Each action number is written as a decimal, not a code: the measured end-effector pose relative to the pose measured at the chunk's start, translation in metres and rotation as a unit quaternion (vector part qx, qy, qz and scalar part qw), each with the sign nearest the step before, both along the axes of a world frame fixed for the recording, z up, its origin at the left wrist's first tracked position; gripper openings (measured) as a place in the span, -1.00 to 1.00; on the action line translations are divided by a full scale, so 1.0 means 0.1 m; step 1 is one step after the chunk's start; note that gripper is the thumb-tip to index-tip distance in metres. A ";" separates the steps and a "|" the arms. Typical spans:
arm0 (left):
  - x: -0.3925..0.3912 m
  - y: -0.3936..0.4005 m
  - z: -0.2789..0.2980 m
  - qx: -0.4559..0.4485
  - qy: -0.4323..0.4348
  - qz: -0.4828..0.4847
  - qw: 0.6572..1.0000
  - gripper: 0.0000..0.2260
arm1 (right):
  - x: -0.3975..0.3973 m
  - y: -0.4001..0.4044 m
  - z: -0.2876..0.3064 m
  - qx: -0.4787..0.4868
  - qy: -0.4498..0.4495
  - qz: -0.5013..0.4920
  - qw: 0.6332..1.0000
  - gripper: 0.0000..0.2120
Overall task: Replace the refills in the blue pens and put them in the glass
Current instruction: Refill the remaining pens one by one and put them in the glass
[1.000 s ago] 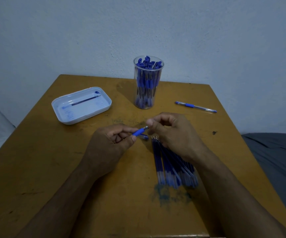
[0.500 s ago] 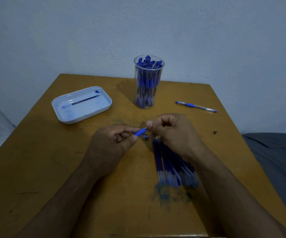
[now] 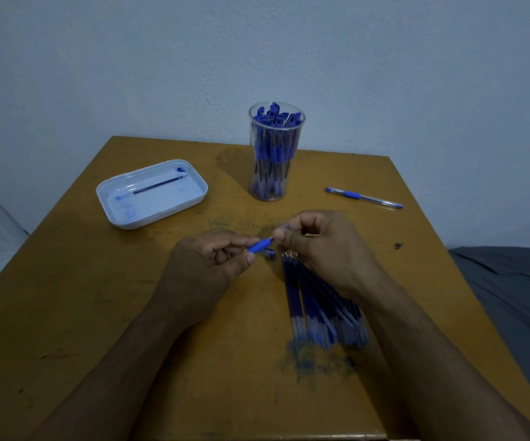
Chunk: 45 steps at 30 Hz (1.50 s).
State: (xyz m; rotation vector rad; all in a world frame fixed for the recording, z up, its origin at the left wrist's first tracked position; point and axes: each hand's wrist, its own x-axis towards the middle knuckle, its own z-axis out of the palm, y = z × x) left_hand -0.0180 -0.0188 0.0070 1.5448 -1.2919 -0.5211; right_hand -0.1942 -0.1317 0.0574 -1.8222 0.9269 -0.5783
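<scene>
Across the lower two thirds of the frame I see the wooden table (image 3: 98, 313). Upper centre: glass (image 3: 275, 186), upright, packed with blue pens. Left of it, white tray (image 3: 120, 214) holding one refill (image 3: 160, 185). Lower right of centre: pile of refills (image 3: 317, 313), tips toward the hands. Right of the glass: loose pen (image 3: 364, 197) lying flat, well apart from both hands.

Centre frame: left hand (image 3: 200, 275) curled round the pen in hand (image 3: 260, 245), gripping the blue sleeve; long axis runs lower left to upper right. Right hand (image 3: 324, 249) pinches its tip end, touching. My read: tip being screwed on or off, can't tell which. Glass lies straight up-frame, slightly nearer the right hand.
</scene>
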 end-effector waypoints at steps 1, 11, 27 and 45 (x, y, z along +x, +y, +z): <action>0.00 0.00 0.01 -0.002 -0.001 0.000 1.000 -0.76 | 0.00 0.00 0.00 0.000 -0.002 0.001 1.000 -0.87; -0.01 0.02 0.07 -0.032 -0.050 0.040 0.997 -0.77 | 0.10 0.04 -0.08 0.032 -0.046 -0.046 0.997 -0.83; 0.06 0.00 0.09 -0.009 0.053 0.127 0.990 -0.80 | 0.39 0.23 -0.17 -0.291 0.230 -0.022 0.928 -0.89; -0.05 -0.01 0.10 -0.030 0.033 0.073 0.996 -0.77 | 0.18 0.06 -0.03 0.068 -0.261 -0.123 0.955 -0.83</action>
